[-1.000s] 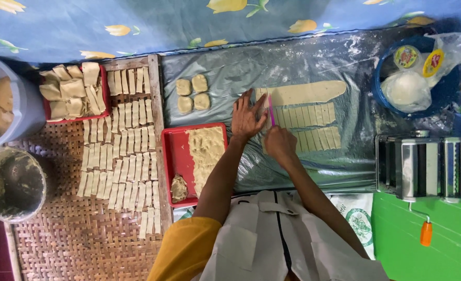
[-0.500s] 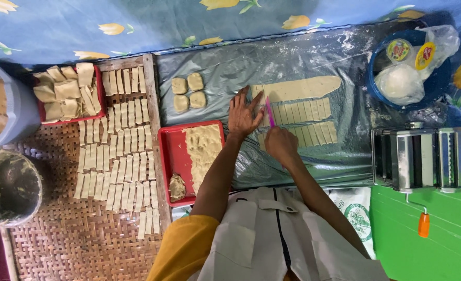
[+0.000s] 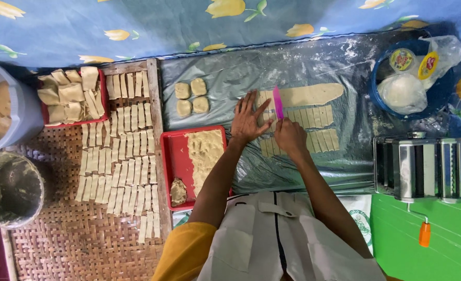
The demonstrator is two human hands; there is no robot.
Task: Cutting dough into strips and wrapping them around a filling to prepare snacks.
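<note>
My left hand (image 3: 248,118) lies flat, fingers spread, on the left end of a long strip of rolled dough (image 3: 310,94) on a grey plastic sheet (image 3: 313,62). My right hand (image 3: 289,136) grips a pink plastic cutter (image 3: 277,102), whose blade stands across the strip just right of my left fingers. Two rows of cut dough rectangles (image 3: 319,139) lie below the uncut strip. Four small dough squares (image 3: 191,97) sit to the left.
A red tray (image 3: 174,156) holds dough scraps. Several cut strips (image 3: 121,156) lie in rows on a woven bamboo mat. Another red tray (image 3: 72,96) holds folded dough. A metal pasta roller (image 3: 430,169) stands right; a blue bowl (image 3: 412,86) holds a flour bag. Buckets (image 3: 9,190) are left.
The view has shifted slightly. Both hands stay on the dough strip, the cutter having barely moved along it.
</note>
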